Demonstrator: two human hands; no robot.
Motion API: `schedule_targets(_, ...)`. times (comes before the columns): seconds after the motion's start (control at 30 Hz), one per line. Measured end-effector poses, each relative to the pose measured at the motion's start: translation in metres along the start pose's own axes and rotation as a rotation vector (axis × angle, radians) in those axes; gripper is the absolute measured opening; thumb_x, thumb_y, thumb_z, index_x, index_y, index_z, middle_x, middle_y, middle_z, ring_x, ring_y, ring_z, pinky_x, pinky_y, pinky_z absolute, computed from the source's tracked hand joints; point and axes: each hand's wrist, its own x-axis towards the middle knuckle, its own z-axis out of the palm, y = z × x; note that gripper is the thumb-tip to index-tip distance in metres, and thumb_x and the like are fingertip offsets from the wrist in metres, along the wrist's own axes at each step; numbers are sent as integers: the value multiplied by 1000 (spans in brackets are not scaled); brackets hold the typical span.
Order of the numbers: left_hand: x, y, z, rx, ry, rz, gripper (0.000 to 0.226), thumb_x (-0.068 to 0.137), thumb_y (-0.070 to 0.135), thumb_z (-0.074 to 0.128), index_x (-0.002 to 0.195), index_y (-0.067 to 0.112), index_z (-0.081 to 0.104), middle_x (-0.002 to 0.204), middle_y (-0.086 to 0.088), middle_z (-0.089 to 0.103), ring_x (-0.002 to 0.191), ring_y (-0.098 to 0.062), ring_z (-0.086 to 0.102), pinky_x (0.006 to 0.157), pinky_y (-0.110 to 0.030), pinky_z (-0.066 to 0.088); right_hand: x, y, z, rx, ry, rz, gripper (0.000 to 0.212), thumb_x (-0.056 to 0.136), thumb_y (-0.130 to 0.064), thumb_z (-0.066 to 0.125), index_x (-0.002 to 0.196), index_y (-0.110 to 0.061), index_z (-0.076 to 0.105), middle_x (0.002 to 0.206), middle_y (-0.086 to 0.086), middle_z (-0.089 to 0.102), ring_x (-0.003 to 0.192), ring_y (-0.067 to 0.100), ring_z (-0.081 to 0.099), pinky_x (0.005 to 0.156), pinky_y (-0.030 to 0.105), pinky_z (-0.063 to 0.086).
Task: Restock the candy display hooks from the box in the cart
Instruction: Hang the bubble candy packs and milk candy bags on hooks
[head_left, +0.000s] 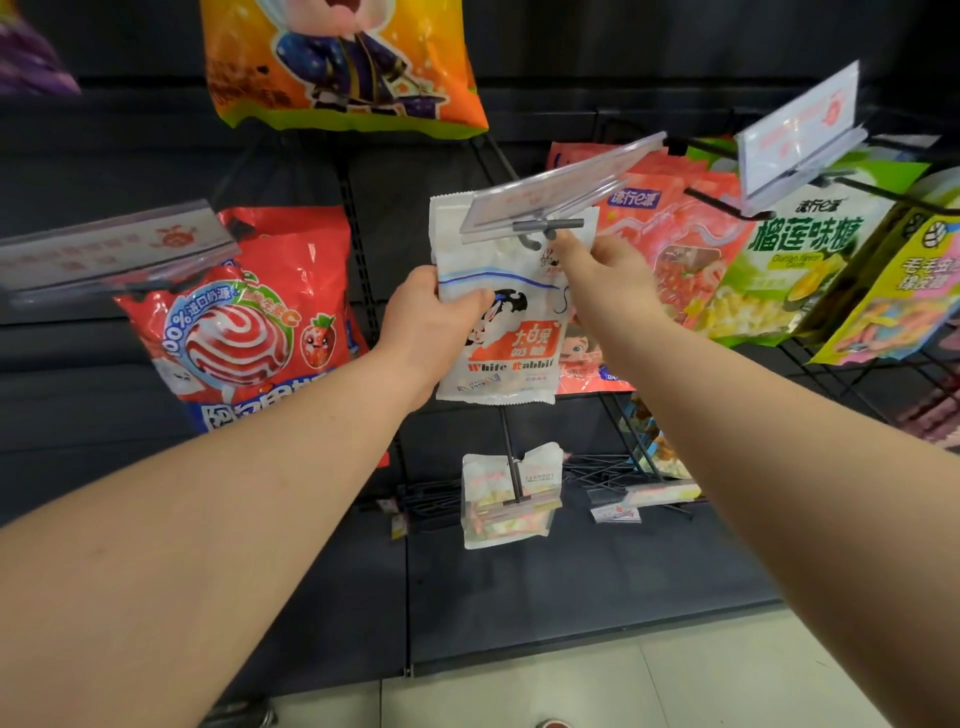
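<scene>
1. White Rabbit candy bag hangs upright between both hands at the front end of the display hook, its top edge tucked under the price-tag holder.
2. The left hand grips the bag's left edge, fingers curled round it with the thumb across the front.
3. The right hand reaches to the bag's upper right, its forefinger stretched out to the hook's tip. Whether its other fingers pinch the bag cannot be told.
4. Whether the bag's hanging hole is already over the tip is hidden.
5. Risk: if the hole misses the tip, the bag would likely drop once the left hand lets go. The tag holder, lying low over the tip, may block the threading.
6. Behind, the red lollipop bag and the pink bag hang just beside; a wide push could set them swinging.
</scene>
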Motion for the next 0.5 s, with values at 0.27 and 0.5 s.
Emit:
schedule_targets(0.27, -33, 8, -21, 559, 61, 41, 69, 85, 41, 66, 141, 13, 39, 140, -10, 45, 128, -28, 45, 104, -39, 40, -45, -7, -23, -602, 13, -180, 48, 92, -32, 58, 132, -9, 43, 125, 11, 53, 116, 32, 51, 88, 35, 41)
schedule_targets(0.5, -90, 24, -59, 1141, -225, 101, 79, 92, 57, 45, 153, 22, 10, 160, -6, 13, 147, -29, 11, 118, -48, 18, -107, -20, -31, -1225, -200, -317, 60, 92, -48, 49, 143, -22, 32, 149, 5, 32, 140, 32, 25, 111, 49, 29)
